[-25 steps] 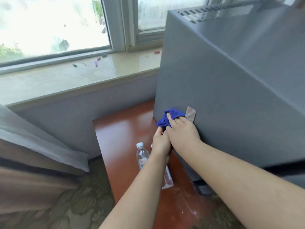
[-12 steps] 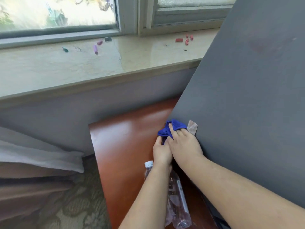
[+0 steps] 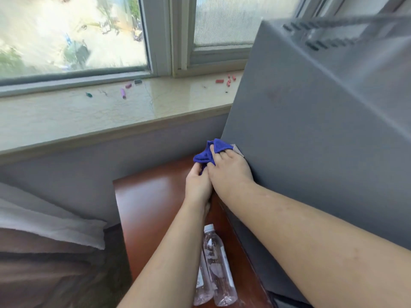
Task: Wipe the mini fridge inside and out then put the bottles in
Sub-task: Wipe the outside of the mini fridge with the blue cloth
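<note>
— Bedding point(image 3: 44, 223) sits at the far left, white over brown, and above it we see the window sill point(image 3: 66, 116) with small coloured bits scattered on it. What do we find next, moving right?

— We come to the reddish wooden table point(image 3: 151, 201) under the sill. Two clear bottles point(image 3: 213, 270) lie on their sides on it, close together, caps pointing away from us, just beside the foot of the fridge and partly hidden by our left forearm.

— And our hands?

— Our left hand point(image 3: 199, 185) is curled closed, pinching the lower bunch of the blue cloth point(image 3: 209, 152). Our right hand point(image 3: 229, 172) touches it on the right, fingers closed over the cloth's upper part and pressing it against the fridge's near corner edge. So the cloth sticks out above and to the left of both grips, its loose fold hanging clear of the fridge over the table.

— What lies past the cloth?

— A small pale patch point(image 3: 239, 151), perhaps tape, peeks out on the fridge wall just beside our right fingertips. Then the grey fridge point(image 3: 322, 152) fills the right side, vent slots along its top, standing on the table against the sill. We cannot see its door from here.
</note>
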### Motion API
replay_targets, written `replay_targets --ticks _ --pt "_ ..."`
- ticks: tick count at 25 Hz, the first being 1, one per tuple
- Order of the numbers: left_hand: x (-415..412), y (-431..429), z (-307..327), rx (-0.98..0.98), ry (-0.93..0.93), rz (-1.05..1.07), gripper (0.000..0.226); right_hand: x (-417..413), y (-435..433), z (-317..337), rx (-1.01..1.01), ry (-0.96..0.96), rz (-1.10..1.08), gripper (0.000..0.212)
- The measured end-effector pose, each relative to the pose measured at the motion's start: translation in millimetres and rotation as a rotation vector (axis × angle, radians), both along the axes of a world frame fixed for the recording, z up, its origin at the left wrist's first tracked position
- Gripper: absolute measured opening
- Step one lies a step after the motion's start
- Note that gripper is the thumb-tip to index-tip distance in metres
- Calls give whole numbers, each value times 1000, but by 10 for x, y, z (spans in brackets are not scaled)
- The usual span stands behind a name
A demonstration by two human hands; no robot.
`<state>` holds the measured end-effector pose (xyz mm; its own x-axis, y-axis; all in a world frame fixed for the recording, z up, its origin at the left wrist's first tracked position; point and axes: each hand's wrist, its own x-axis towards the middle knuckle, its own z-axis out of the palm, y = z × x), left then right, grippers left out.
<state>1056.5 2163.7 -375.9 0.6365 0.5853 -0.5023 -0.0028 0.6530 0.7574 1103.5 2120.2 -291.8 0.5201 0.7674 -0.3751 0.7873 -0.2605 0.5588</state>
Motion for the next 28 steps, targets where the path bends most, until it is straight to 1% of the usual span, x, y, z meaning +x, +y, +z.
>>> replay_targets --ticks 3,7,12,15,18,20,25,28 --pt "-62 -78 615 95 -65 -14 24 -88 -179 596 81 -23 -17 54" --pt "-227 -332 1397 218 -178 -17 27 -319 -549 1354 244 -58 -33 55" --pt "-574 -983 2116 351 -288 -14 31 -707 -1305 1991 394 -90 -56 50" --pt "-860 -1523 2433 429 -324 2 34 -1003 -1883 2246 486 -61 -108 52" --pt "-1158 -2123 2590 485 -340 2 36 -1305 -2488 2318 561 25 -190 62" --pt "-1359 -2502 2613 516 -315 14 35 -1506 -2860 2290 583 62 -216 68" --pt "-1642 -3167 2493 542 -236 41 31 -1748 -3477 2191 627 76 -170 70" --pt "-1664 -3314 2454 657 -174 109 32 -1748 -3621 2120 647 59 -125 73"
